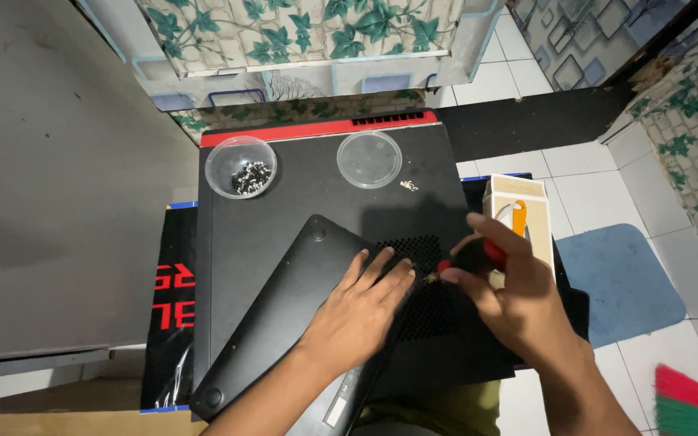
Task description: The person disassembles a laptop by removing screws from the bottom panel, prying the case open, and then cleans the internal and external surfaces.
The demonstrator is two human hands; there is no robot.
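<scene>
My left hand (pixel 363 308) lies flat, fingers spread, on the underside of a black laptop (pixel 284 315) that rests tilted on a larger black case (pixel 325 194). My right hand (pixel 510 295) grips a screwdriver with a red and black handle (pixel 478 257), its tip down at the laptop's right edge beside my left fingertips. A clear bowl (pixel 240 166) with several small dark screws stands at the back left of the case. A clear round lid (pixel 369 159) lies to its right. A few loose screws (pixel 408 186) lie near the lid.
A cream box with an orange tool (pixel 519 214) stands right of the case. A blue mat (pixel 620 282) lies on the white tiled floor. A red and green broom (pixel 688 404) shows at bottom right. A grey wall (pixel 58 202) runs along the left.
</scene>
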